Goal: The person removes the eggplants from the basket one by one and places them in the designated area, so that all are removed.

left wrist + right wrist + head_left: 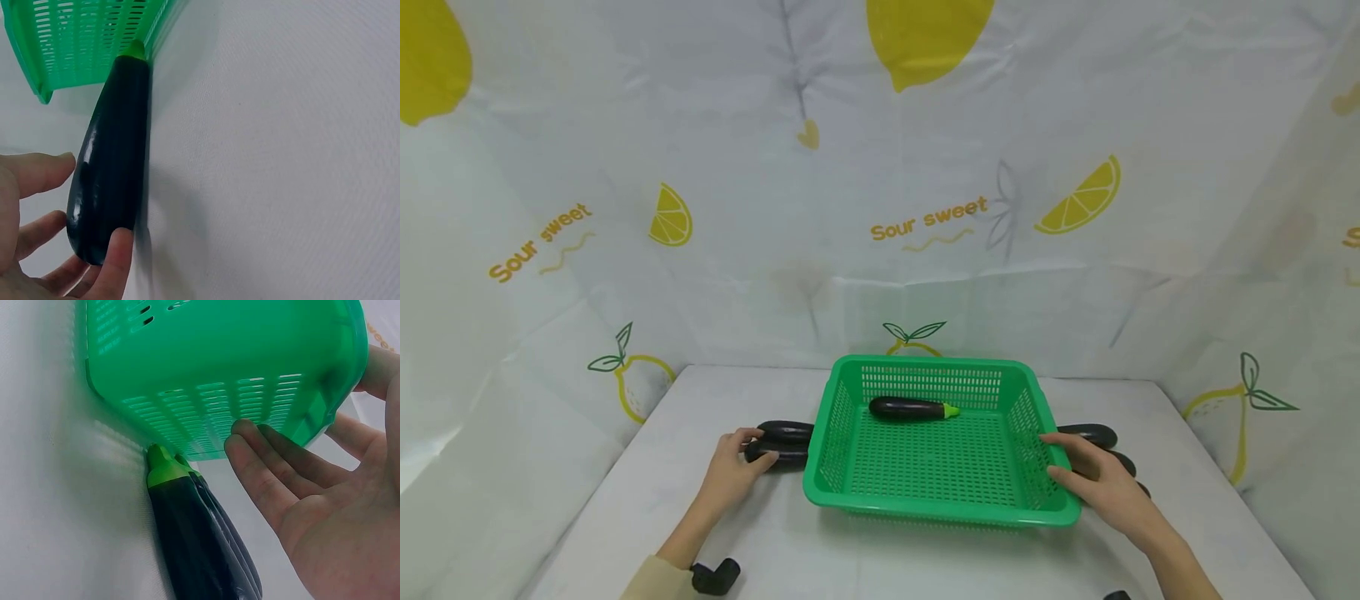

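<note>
A green plastic basket [940, 510] stands in the middle of the white table, with one dark eggplant [904, 408] lying inside near its back wall. To its left, two eggplants [784, 454] lie side by side. My left hand [732, 467] has thumb and fingers curved round their blunt ends; one eggplant [112, 150] shows close up in the left wrist view. My right hand [1101, 483] holds the basket's right rim, thumb and a finger over the edge, other fingers against the outer wall. Several eggplants [1092, 434] lie beyond it, partly hidden by the hand.
White cloth with printed lemons [925, 58] hangs behind the table and at both sides. In the right wrist view, green eggplant stems [164, 467] lie close against the basket's lower edge. A black object [717, 577] shows by the left sleeve [658, 581].
</note>
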`<state>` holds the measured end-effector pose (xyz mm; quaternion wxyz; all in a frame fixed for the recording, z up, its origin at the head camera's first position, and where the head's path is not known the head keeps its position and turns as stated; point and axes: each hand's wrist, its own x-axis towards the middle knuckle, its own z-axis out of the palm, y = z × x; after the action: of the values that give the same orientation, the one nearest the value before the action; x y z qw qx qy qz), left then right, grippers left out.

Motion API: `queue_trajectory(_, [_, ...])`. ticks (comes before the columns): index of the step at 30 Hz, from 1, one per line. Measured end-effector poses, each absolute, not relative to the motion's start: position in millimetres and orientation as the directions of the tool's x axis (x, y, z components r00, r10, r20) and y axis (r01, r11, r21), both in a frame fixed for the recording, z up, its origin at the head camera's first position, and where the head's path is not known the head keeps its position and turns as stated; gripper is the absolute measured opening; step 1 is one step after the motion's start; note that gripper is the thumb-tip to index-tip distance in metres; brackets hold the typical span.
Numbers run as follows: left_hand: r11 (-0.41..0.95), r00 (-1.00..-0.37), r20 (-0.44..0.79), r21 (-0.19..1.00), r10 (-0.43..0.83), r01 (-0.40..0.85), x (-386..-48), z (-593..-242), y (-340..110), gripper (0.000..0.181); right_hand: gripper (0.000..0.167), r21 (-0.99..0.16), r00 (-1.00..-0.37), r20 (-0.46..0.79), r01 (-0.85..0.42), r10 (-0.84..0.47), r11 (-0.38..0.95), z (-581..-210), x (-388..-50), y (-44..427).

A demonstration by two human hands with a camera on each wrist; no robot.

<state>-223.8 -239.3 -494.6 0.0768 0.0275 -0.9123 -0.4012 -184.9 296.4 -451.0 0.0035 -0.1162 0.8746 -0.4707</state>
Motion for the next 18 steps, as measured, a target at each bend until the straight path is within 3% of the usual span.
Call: queue_trajectory(18, [0.768, -0.975, 0.216, 0.634, -0.055, 0.097, -224, -469, -240, 0.045, 0.051, -0.811, -0.973, 0.114, -0.209, -0.203, 0.547, -451, -184, 295])
